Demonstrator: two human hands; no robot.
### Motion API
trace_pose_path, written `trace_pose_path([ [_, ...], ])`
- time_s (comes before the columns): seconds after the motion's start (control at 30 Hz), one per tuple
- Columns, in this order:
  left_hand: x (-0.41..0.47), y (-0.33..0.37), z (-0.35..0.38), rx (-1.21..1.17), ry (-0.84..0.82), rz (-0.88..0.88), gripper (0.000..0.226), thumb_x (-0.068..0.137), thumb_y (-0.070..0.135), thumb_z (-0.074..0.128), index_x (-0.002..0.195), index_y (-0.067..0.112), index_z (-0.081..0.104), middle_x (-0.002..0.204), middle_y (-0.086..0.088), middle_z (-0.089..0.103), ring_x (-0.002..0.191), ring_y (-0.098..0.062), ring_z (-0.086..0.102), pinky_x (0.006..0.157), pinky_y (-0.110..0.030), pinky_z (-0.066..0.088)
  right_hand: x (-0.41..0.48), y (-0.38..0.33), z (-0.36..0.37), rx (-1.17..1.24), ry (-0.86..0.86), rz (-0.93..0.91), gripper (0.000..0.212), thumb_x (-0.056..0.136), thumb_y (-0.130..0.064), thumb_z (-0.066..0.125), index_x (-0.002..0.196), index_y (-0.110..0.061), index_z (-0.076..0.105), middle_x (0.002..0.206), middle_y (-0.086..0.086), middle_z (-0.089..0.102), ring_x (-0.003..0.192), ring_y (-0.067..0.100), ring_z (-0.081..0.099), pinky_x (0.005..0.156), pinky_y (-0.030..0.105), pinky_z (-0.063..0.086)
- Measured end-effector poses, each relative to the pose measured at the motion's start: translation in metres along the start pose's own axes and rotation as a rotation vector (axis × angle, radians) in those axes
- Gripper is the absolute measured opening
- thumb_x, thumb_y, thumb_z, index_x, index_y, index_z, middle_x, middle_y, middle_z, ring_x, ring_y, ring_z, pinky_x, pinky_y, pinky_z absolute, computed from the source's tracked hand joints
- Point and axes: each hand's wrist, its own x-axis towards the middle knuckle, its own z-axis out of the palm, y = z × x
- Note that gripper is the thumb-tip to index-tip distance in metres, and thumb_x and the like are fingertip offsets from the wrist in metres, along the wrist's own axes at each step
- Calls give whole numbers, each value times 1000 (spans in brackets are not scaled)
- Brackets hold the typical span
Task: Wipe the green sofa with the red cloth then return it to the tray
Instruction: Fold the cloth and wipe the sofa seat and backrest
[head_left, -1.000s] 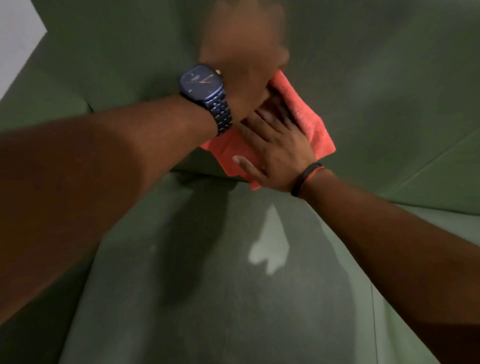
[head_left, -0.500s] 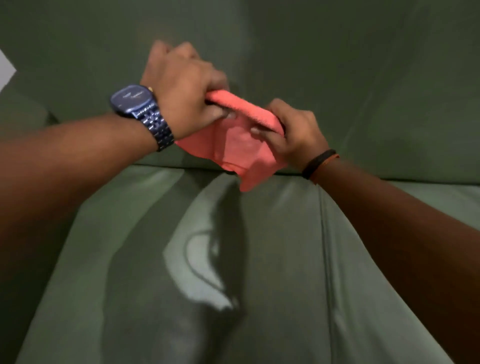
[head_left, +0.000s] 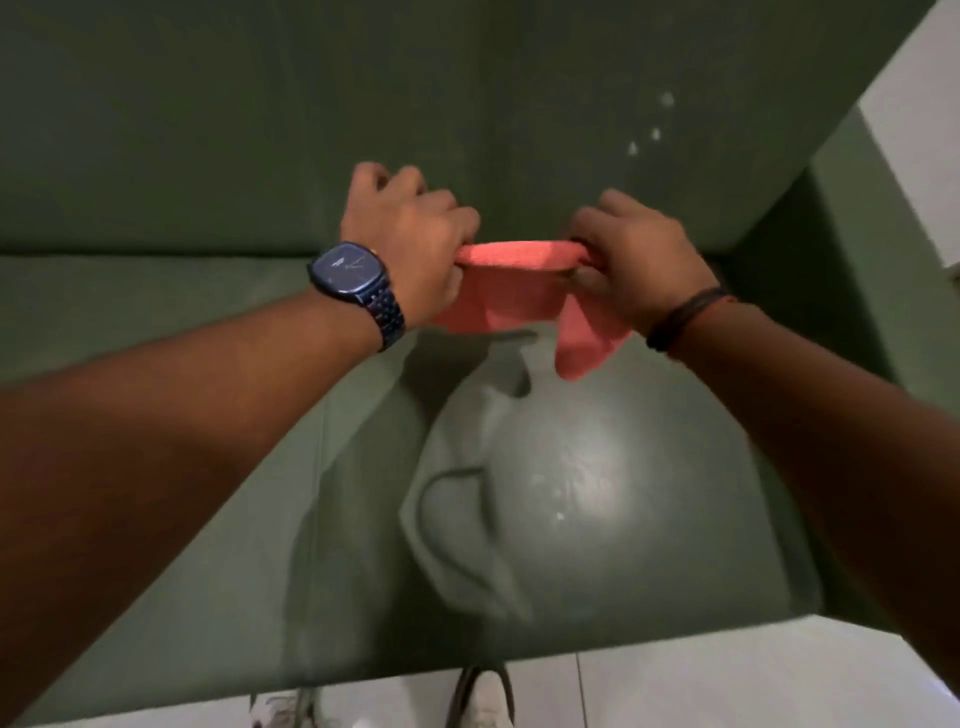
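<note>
Fingers of the left hand are curled and clamped on the left end of the red cloth; those of the right hand are clamped on its right end, thumb tucked beneath. The cloth is stretched between the two fists as a folded band, its upper fold taut, its lower edge sagging, and one loose corner hanging below the right wrist. It is held in the air in front of the lower backrest, above the seat of the green sofa, and appears to touch neither.

Left wrist carries a dark blue watch; right wrist, a dark cord bracelet. Pale floor and shoe tips show below the seat's front edge. The tray is not in view.

Probable step: refolding or re-gripping before the next wiping pass.

Risks, as judged from this pose:
- The hanging corner may drag or bunch under the palm, so that the pass is made with a lump rather than a flat pad.
- Release by one hand while the other grips only an edge could let the cloth swing and fall to the seat or floor.
- Pale specks on the upper right backrest (nature unclear) lie well apart from the hands and could be missed.
</note>
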Motion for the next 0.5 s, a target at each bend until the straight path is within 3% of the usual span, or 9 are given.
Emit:
trace_pose_path([
  [0.07, -1, 30, 12, 2, 73, 17, 13, 70, 19, 60, 82, 15, 61, 86, -8, 65, 89, -34, 52, 84, -46, 34, -39, 18, 9, -63, 155, 10, 18, 80, -16, 68, 92, -7, 58, 90, 21, 54, 69, 40, 56, 53, 44, 49],
  [0.17, -29, 73, 48, -19, 25, 65, 16, 69, 18, 64, 84, 17, 63, 86, -8, 64, 86, -34, 53, 83, -46, 37, -99, 32, 51, -116, 125, -27, 19, 82, -15, 71, 93, -5, 60, 85, 23, 56, 67, 39, 58, 50, 42, 49],
  [0.23, -66, 98, 78, -51, -137, 120, 17, 70, 17, 63, 87, 17, 64, 87, -7, 65, 85, -32, 55, 81, -43, 39, -142, 30, 89, -63, -179, -29, 26, 88, -18, 66, 110, -6, 59, 94, 22, 57, 80, 39, 60, 63, 43, 48],
  [0.3, -114, 117, 107, -90, -367, 194, 24, 73, 20, 62, 96, 18, 66, 97, -5, 65, 92, -30, 57, 84, -41, 40, -185, 19, 127, -61, -619, -52, 47, 89, -36, 60, 130, -17, 47, 114, 15, 57, 99, 36, 60, 77, 40, 47],
  [0.33, -139, 124, 117, -129, -452, 197, 31, 71, 24, 67, 101, 19, 65, 106, -6, 64, 98, -30, 57, 87, -40, 40, -203, 13, 142, -69, -692, -78, 53, 86, -50, 58, 129, -21, 47, 114, 10, 60, 99, 34, 60, 77, 39, 48],
  [0.37, -160, 127, 125, -162, -480, 164, 45, 64, 30, 76, 106, 20, 64, 114, -7, 62, 103, -29, 56, 89, -41, 41, -217, 6, 150, -68, -668, -87, 55, 83, -60, 53, 122, -21, 52, 107, 8, 63, 92, 33, 62, 73, 38, 49],
  [0.43, -188, 125, 134, -209, -488, 11, 93, 41, 50, 87, 122, 18, 55, 128, -10, 56, 114, -31, 51, 95, -47, 41, -231, -4, 162, 32, -418, -25, 57, 80, -64, 46, 109, -17, 58, 93, 9, 64, 80, 33, 59, 67, 38, 48],
  [0.5, -199, 113, 139, -203, -544, -125, 136, 26, 71, 78, 142, 19, 30, 146, -9, 37, 131, -32, 33, 104, -53, 29, -221, -8, 173, 79, -125, 80, 53, 83, -59, 44, 112, -16, 56, 103, 13, 61, 90, 33, 55, 73, 40, 47],
])
